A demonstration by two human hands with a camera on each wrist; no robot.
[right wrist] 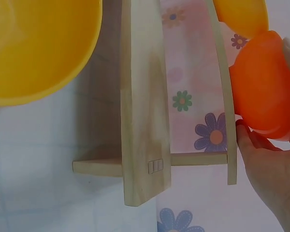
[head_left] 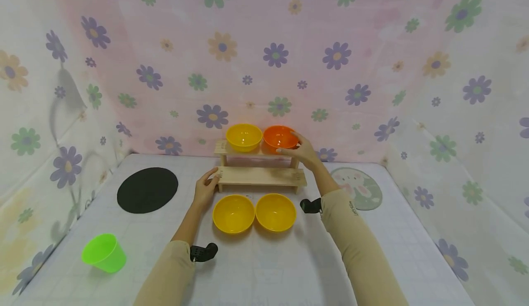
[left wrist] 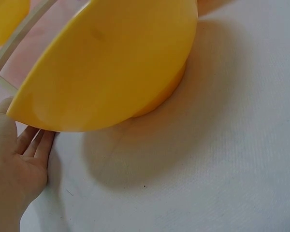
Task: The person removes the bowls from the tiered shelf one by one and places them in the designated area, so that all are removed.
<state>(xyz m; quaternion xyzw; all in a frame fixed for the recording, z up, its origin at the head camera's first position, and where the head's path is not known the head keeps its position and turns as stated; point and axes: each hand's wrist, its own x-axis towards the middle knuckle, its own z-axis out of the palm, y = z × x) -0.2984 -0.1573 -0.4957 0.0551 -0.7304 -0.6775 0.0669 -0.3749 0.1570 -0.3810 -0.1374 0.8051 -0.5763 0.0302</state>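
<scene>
My right hand [head_left: 306,153] holds an orange bowl [right wrist: 266,89] on the upper tier of a two-tier wooden rack [head_left: 260,175], thumb at the near side and fingers at the far rim. To its left on that tier sits a yellow bowl [head_left: 244,137]. At the left end of the lower tier, my left hand [head_left: 205,189] grips the rack, its fingertips partly hidden behind a bowl in the left wrist view. Two more yellow bowls, a left one [left wrist: 111,63] and a right one [head_left: 276,213], stand side by side on the table before the rack.
A bright green cup [head_left: 104,253] stands tilted-looking at the front left of the table. A black round mat [head_left: 147,190] lies left of the rack, and a mat with a cartoon print [head_left: 363,191] lies right of it. Flowered cloth walls [head_left: 248,30] enclose the table.
</scene>
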